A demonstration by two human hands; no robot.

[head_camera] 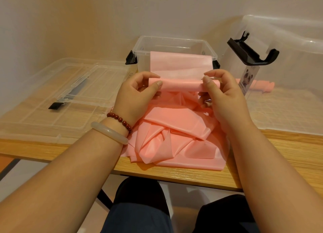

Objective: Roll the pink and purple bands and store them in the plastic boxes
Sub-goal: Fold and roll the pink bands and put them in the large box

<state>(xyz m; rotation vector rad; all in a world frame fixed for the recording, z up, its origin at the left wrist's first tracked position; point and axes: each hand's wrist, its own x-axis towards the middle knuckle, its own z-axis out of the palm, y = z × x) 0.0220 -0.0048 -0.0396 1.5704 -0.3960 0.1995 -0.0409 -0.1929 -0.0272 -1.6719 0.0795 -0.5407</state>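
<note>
Nearest, at the table front edge: the loose length of the pink band, a crumpled heap of thin, smooth, slightly glossy sheet with soft folds. My read is that it's slack, parked close so it can feed upward.

Above the heap, both hands hold the roll clear of the table.
- Left hand: grip clenched on the roll's left end, thumb in front and fingers curled over the top.
- Right hand: same grip on the right end.
- Pinching at both ends probably keeps the edges square and the tube tight.
- The roll is slim at this point, so most of the band is probably unrolled.

On the left wrist are a pale bangle and a red bead bracelet.

From the roll a flat stretch runs up across the front wall of the small box. I can't tell whether it hooks over the rim. The box is clear hard plastic with black latches, open and directly behind the roll, so a short drop-in.

- Left: a flat clear lid.
- Right: a tall clear container with a black handle, with another pink roll lying behind it.
- Far right: a big clear bin.

No purple band visible.
</note>
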